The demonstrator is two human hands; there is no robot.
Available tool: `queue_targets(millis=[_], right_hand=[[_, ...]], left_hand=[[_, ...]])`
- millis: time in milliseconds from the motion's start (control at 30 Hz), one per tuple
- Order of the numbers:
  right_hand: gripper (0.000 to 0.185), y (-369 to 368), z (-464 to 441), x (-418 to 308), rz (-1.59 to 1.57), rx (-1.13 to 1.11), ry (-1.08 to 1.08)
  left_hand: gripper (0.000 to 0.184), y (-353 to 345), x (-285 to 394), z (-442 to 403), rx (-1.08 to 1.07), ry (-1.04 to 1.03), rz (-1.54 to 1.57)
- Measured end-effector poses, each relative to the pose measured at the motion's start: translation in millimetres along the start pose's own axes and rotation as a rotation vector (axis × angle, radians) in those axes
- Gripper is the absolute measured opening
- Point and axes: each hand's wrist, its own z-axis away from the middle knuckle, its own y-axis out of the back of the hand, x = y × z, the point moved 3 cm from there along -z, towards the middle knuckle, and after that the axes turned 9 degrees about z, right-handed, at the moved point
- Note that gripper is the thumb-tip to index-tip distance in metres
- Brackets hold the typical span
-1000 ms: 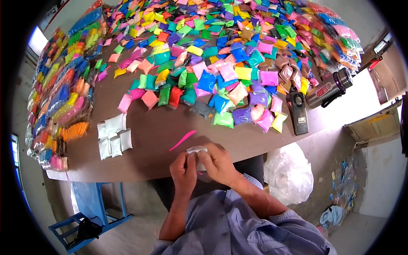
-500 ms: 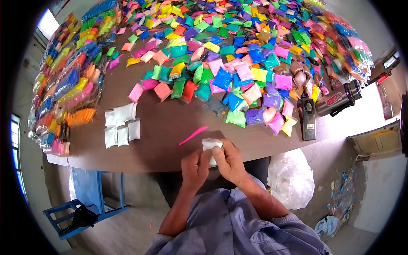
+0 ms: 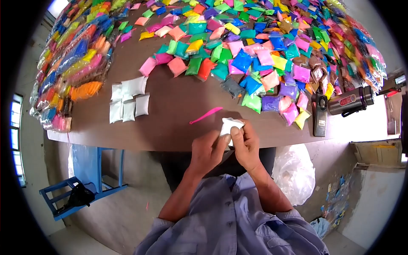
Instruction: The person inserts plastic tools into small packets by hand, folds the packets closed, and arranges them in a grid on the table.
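Between my two hands, just past the table's front edge, is a small white packet point(image 3: 229, 124). My left hand point(image 3: 207, 152) is closed on its left side. From the right, my right hand point(image 3: 246, 146) pinches it with the thumb on top, and the fingers behind are partly hidden. A pink plastic tool point(image 3: 207, 114), slim with a narrow end, lies on the table just beyond the hands. To the left, several white packets point(image 3: 129, 100) lie grouped in two rows.
Many colourful packets point(image 3: 242, 60) cover the far table point(image 3: 170, 131). Bundled clear bags of packets point(image 3: 76, 63) line the left side. A steel flask point(image 3: 350, 101) and a dark upright device point(image 3: 319, 114) stand at right. Below are a blue stool point(image 3: 87, 170) and a white plastic bag point(image 3: 294, 172).
The view has tilted and shifted, so the table sits higher and further right in it. Both hands still hold the white packet; its top now shows a little more openly.
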Motion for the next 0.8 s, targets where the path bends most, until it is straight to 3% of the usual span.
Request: queue_targets(millis=[233, 367, 500, 667, 800], right_hand=[[0.026, 2, -3, 3, -0.005, -0.01, -0.07], [0.02, 1, -3, 2, -0.029, 0.044, -0.02], [0.021, 2, 1, 5, 0.133, 0.032, 0.075], [0.023, 0, -3, 3, 0.113, -0.048, 0.014], [0.023, 5, -7, 15, 0.147, -0.052, 0.021]], left_hand=[[0.022, 4, -4, 0, 0.013, -0.075, -0.018], [0.024, 5, 11, -2, -0.017, 0.086, 0.057], [0.024, 8, -2, -4, 0.079, -0.063, 0.005], [0.02, 5, -9, -3, 0.158, -0.189, 0.037], [0.03, 4, -12, -1, 0.163, -0.173, 0.03]])
